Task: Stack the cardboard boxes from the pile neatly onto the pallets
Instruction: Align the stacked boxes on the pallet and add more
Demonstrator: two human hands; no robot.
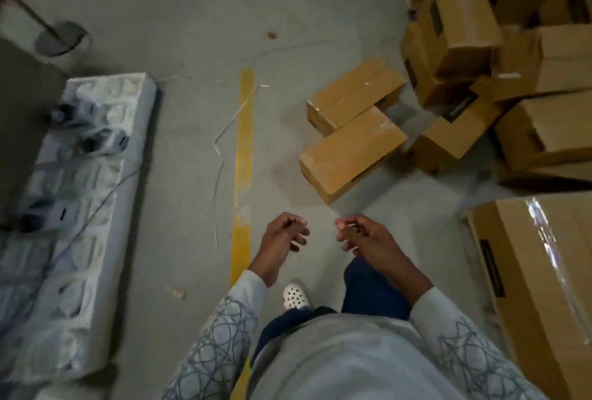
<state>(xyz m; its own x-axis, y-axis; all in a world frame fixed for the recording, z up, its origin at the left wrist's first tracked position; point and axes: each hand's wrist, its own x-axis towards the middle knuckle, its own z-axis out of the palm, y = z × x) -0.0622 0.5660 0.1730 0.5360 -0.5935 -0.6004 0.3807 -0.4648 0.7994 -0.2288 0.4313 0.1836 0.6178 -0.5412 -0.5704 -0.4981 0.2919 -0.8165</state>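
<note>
Low in centre frame, left hand [283,233] and right hand [362,236], apart, fingers loosely curled, gripping nothing. At upper right, cardboard boxes [458,21] heaped; two loose boxes [349,149] side by side on floor [192,31], centre right.

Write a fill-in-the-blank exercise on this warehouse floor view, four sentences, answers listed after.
1. The left hand and the right hand both hold ____.
2. The colour of the painted floor stripe is ____.
3. The pile of cardboard boxes lies on the person's ____ side.
4. The colour of the perforated shoe below the hands is ____.
Missing words: nothing; yellow; right; white.
</note>
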